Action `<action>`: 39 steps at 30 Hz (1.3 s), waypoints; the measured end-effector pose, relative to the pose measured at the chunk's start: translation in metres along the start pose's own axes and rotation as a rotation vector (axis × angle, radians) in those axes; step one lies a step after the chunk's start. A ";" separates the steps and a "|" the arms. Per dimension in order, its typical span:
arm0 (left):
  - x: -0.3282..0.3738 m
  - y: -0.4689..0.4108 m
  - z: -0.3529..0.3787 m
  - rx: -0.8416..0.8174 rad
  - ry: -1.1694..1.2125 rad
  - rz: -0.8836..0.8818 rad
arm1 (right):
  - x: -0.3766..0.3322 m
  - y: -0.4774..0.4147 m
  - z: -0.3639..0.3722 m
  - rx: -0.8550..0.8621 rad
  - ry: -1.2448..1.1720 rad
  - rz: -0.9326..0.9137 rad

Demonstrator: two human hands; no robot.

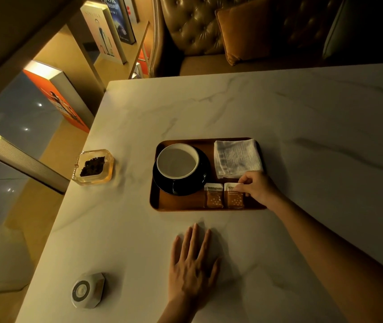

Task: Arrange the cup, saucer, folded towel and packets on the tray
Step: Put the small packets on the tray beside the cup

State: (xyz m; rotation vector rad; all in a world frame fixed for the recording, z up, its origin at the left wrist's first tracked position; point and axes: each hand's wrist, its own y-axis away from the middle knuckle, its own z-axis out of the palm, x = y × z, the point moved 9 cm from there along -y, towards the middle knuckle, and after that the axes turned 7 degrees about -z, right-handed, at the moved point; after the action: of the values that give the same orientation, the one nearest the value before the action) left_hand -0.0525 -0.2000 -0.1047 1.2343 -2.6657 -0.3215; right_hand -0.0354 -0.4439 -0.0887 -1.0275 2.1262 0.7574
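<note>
A brown wooden tray (176, 203) lies on the marble table. On its left a cup with a white inside (177, 160) stands on a dark saucer (203, 170). A folded white towel (237, 158) fills the tray's far right corner. Two brown packets lie side by side along the near edge: the left packet (213, 195) and the right packet (233, 198). My right hand (259, 188) pinches the right packet's top corner. Flat on the table in front of the tray rests my left hand (194, 264), fingers spread and holding nothing.
A glass ashtray with dark contents (93, 167) sits left of the tray. A small white call-button device (88, 290) lies near the table's front left edge. A tufted sofa with an orange cushion (237, 31) stands beyond the far edge.
</note>
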 end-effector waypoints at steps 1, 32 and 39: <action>0.000 0.000 0.000 -0.001 0.001 -0.001 | 0.000 -0.001 0.001 0.006 0.010 -0.009; 0.001 -0.005 0.010 0.127 0.157 0.093 | 0.078 0.146 -0.083 0.233 0.512 0.182; -0.002 -0.005 0.013 0.135 0.152 0.091 | 0.111 0.204 -0.101 0.315 0.410 0.360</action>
State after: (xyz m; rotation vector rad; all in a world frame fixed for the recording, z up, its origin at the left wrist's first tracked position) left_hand -0.0511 -0.2005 -0.1190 1.1194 -2.6375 -0.0335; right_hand -0.2866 -0.4590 -0.0658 -0.6795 2.7236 0.3654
